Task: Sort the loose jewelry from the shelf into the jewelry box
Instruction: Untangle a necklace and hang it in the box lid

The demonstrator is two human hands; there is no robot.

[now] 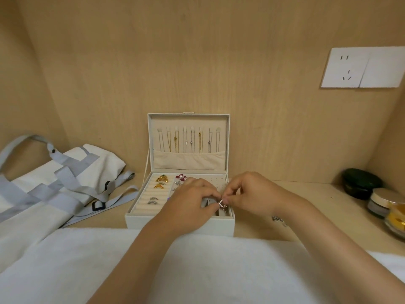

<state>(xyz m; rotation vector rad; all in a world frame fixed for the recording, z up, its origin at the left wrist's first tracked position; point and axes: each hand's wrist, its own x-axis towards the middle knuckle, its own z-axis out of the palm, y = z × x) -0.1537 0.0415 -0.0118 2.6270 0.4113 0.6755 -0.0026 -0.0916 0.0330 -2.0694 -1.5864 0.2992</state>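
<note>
The jewelry box, white with a cream lining, stands open on the wooden shelf against the back panel, its lid upright. Thin necklaces hang in a row inside the lid above a fabric pocket. In the tray, gold rings and silver rings sit in the ring rolls on the left, and red and pearl earrings rest at the back of the perforated earring panel.

Both hands meet over the front right part of the tray. The left hand is curled, its thumb and forefinger pinched together at a small silver sparkling earring. The right hand is also closed to a pinch, fingertips pressed on the same piece from the other side, remaining fingers bent loosely. The earring is held just above the tray; whether it touches the lining cannot be told.

A small silver piece lies loose on the shelf right of the box, beside the right wrist. A white and grey tote bag lies on the left. On the far right stand a dark green case and a lidded jar. A white wall socket is set in the back panel.
</note>
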